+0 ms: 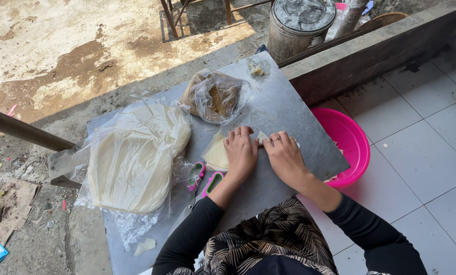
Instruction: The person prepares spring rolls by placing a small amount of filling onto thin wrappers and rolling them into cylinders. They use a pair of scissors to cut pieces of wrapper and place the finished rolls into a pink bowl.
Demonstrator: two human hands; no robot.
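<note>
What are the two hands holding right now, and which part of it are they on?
Both the left hand and right hand press flat on a pale wrapper sheet on the metal table, covering its right part; nothing is lifted.

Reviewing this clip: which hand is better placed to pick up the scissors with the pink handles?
Probably the left hand. It rests on the pale wrapper sheet, just beside the scissors near its wrist. The right hand lies farther away and would have to cross over the left.
</note>
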